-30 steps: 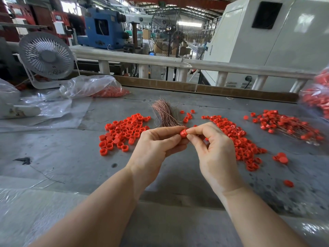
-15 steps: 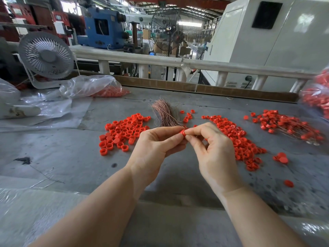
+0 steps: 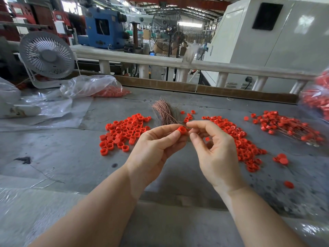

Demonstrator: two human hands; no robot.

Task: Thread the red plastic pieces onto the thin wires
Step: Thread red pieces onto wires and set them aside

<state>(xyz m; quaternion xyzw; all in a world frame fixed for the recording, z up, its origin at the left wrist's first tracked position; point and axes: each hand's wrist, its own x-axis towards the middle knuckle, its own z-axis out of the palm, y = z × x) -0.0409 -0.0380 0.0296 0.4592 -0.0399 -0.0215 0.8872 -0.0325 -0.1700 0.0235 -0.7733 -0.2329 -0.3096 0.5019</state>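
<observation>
My left hand [image 3: 156, 145] pinches one red plastic piece [image 3: 182, 130] between thumb and fingertips, above the middle of the grey table [image 3: 71, 157]. My right hand [image 3: 216, 152] is just to its right, thumb and forefinger pinched together at the piece's side; a thin wire there is too fine to make out. A bundle of thin copper wires [image 3: 164, 111] lies behind the hands. Loose red pieces lie in a left pile [image 3: 122, 132] and a right pile [image 3: 243, 141]. Pieces threaded on wires [image 3: 288, 127] lie at the far right.
A clear plastic bag of red pieces [image 3: 99, 86] and a small grey fan [image 3: 46, 56] sit at the back left. Another bag of red pieces [image 3: 316, 97] is at the right edge. A few stray pieces [image 3: 282, 158] lie right of the hands. A white railing [image 3: 178, 63] borders the table.
My right hand has drawn slightly away to the right, its fingers spreading, so the red piece now shows plainly in my left fingertips.
</observation>
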